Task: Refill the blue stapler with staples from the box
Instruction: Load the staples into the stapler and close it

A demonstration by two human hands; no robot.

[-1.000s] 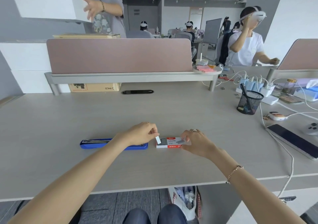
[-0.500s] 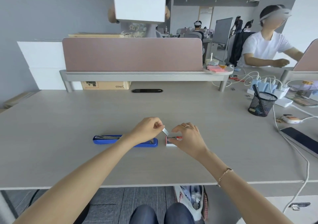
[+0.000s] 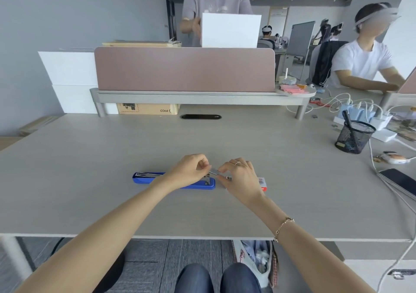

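Blue stapler is laid open flat on the table, partly covered by the left hand. A strip of staples is pinched between the fingers of both hands above the stapler's right end. Right hand is held over the staple box, wrist angled inward.

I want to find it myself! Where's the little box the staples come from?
Look at the long pale desk, near its front edge. The staple box peeks out just right of the right hand, past the blue stapler. It is the only small white-and-red box there.
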